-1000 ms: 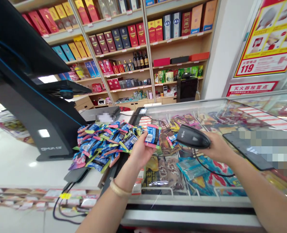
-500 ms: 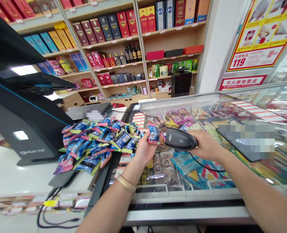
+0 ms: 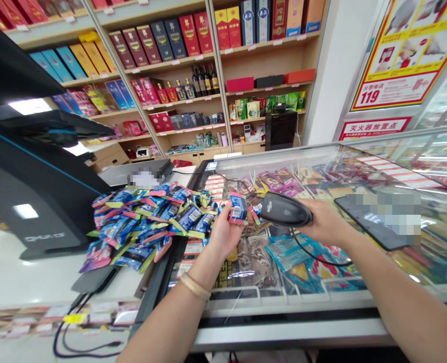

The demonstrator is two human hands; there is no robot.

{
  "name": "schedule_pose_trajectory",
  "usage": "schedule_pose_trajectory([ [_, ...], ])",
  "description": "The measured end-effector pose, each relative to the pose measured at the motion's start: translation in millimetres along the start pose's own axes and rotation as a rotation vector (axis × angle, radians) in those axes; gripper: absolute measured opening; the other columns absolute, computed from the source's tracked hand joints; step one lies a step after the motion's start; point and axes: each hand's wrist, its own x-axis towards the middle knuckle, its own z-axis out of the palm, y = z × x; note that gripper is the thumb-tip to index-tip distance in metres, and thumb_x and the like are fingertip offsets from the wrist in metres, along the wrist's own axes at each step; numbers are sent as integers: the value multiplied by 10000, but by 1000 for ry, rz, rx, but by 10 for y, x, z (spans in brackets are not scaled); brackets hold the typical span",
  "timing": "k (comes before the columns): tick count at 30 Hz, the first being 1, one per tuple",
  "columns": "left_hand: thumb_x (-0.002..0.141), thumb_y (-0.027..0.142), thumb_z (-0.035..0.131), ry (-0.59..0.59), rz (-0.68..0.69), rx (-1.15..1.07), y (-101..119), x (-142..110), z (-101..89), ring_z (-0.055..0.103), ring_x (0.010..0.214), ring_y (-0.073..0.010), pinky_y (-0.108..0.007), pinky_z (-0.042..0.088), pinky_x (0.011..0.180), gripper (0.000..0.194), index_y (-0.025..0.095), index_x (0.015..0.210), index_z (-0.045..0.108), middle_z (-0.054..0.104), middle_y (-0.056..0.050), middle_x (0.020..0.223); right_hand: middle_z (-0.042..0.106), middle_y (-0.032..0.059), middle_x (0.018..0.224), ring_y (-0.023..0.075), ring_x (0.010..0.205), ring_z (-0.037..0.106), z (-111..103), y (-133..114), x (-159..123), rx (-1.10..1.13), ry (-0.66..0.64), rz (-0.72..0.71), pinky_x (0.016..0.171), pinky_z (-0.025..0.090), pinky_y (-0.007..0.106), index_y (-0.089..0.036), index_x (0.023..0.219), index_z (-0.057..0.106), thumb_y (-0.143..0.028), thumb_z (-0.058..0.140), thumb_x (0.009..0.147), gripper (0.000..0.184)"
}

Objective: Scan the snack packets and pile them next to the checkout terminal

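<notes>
Between the thumb and fingers of my left hand (image 3: pixel 225 232) is a small blue and pink snack packet (image 3: pixel 239 207), its white label turned up. My right hand (image 3: pixel 325 220) is wrapped round a black barcode scanner (image 3: pixel 285 209). The scanner's head points left at the packet, a short gap away. A dark cable (image 3: pixel 314 257) curls from the scanner over the freezer glass. To the left of my left hand lies a heaped pile of similar packets (image 3: pixel 147 222), spread over the counter and the freezer's edge. Another small packet (image 3: pixel 254 214) shows beside the scanner's head.
A glass-topped chest freezer (image 3: pixel 253 297) with bagged goods inside lies under my arms. A dark phone-like device (image 3: pixel 374 222) rests on its glass at right. A black checkout terminal (image 3: pixel 38 201) stands on the white counter (image 3: pixel 4 272) at left. Shelves (image 3: pixel 170 65) of boxes and bottles rise behind.
The scanner in my right hand has shifted slightly right and up, widening its gap from the packet. My left hand keeps its hold. The whole view has moved slightly.
</notes>
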Motion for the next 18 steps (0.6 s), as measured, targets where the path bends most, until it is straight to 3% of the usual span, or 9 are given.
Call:
schedule_pose_trajectory([
  [5, 832, 209, 765, -72, 131, 263, -81, -1, 24, 637, 690, -112, -196, 480, 641, 105, 182, 916, 708, 720, 6, 830, 792, 72, 860, 269, 782, 736, -237, 322, -10, -93, 173, 132, 667, 507, 314, -216, 952, 743, -406, 653, 765, 281],
  [9, 894, 246, 679, -143, 299, 667, -171, 140, 178, 599, 714, -154, -221, 448, 689, 93, 183, 861, 738, 682, 5, 738, 786, 88, 819, 310, 750, 741, -363, 522, -31, -268, 238, 244, 626, 493, 339, -228, 972, 757, -419, 660, 735, 319],
  [12, 916, 183, 613, -109, 428, 904, -239, 300, 343, 560, 719, -170, -229, 414, 735, 240, 195, 684, 675, 581, 17, 621, 794, 109, 854, 352, 798, 753, -380, 581, -42, -336, 252, 304, 639, 501, 365, -229, 1070, 761, -414, 651, 729, 404],
  [18, 854, 106, 635, -49, 445, 988, -401, 507, 529, 562, 715, -211, -261, 404, 796, 333, 228, 549, 576, 460, 22, 524, 804, 93, 884, 330, 827, 762, -381, 677, -70, -365, 293, 288, 661, 513, 349, -247, 1165, 747, -382, 645, 734, 463],
])
